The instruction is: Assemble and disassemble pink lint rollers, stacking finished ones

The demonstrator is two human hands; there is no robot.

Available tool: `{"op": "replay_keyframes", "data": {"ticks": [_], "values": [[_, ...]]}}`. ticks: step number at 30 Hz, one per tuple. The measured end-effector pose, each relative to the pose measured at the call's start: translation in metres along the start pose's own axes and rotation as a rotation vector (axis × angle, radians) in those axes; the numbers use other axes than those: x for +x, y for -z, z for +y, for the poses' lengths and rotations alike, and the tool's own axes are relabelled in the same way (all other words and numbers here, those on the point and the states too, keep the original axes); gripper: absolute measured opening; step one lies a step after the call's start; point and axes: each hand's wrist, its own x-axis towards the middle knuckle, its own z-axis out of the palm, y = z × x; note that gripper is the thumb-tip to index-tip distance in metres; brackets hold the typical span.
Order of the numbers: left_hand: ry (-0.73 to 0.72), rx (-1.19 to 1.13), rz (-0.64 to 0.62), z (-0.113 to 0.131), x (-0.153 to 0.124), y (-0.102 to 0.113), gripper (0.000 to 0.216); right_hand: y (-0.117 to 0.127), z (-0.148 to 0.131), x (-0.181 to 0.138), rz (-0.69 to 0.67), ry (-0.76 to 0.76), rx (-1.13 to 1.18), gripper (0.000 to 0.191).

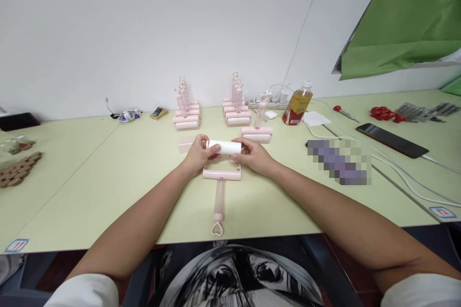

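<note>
A white lint roller refill (225,147) lies level between my two hands, raised over the table. My left hand (202,152) grips its left end, where a pink rim shows, with the thumb along the front. At the right end, my right hand (252,155) pinches it between thumb and fingers. Just below lies a pink lint roller handle (219,196) with a clear grip and a heart-shaped loop, its open frame towards my hands. A pale pink cover (186,144) sits left of my left hand, partly hidden by it.
Assembled pink lint rollers stand in two rows, left (186,122) and right (238,118), with another roller (257,134) nearer. A drink bottle (297,103), a phone (392,140) and white cables (399,175) are at right. Brown rolls (19,169) lie far left on the table (108,192).
</note>
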Motion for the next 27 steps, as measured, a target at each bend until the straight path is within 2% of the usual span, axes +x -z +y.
{"op": "replay_keyframes", "data": {"ticks": [3, 11, 15, 19, 23, 25, 27], "values": [[-0.004, -0.023, -0.043, 0.003, -0.001, 0.001, 0.064, 0.000, -0.002, 0.001, 0.060, 0.057, 0.115, 0.047], [0.026, -0.014, -0.034, 0.013, -0.001, 0.003, 0.056, 0.007, -0.015, -0.001, 0.184, 0.059, 0.187, 0.042], [-0.003, 0.206, 0.047, 0.006, 0.000, 0.005, 0.040, 0.010, -0.020, -0.003, 0.272, 0.059, 0.183, 0.042], [0.016, 0.493, -0.007, -0.003, 0.003, 0.006, 0.032, 0.011, -0.022, -0.003, 0.311, 0.056, 0.174, 0.042], [0.013, 0.579, -0.058, -0.004, 0.007, 0.009, 0.030, 0.009, -0.023, -0.004, 0.288, 0.060, 0.152, 0.043], [0.005, 0.615, -0.047, -0.002, 0.007, 0.010, 0.029, 0.008, -0.022, -0.004, 0.282, 0.068, 0.149, 0.043], [-0.069, 0.626, -0.018, 0.002, 0.005, 0.011, 0.031, 0.008, -0.021, -0.004, 0.275, 0.072, 0.158, 0.044]]}}
